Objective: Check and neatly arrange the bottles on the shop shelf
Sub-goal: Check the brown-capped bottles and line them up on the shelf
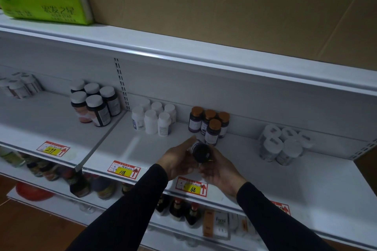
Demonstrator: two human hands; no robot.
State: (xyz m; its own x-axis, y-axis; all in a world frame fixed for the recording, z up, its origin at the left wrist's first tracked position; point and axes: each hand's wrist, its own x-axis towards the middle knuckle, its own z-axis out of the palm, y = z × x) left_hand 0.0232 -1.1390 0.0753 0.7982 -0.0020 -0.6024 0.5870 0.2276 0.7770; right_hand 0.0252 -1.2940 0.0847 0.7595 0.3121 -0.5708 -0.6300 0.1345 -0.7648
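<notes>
We hold a small dark purple plastic bottle (201, 152) at lower centre of the frame, tilted with its base toward us, just in front of a cluster of four matching purple bottles with orange caps (210, 123). Our left hand (179, 161) cups it with curled fingers; our right hand (218, 169) clasps it from the other side. We judge this the checking step. Next it should go upright beside its cluster on the white metal shelf (306, 179), above the red-and-yellow "68" price tag (192, 187).
</notes>
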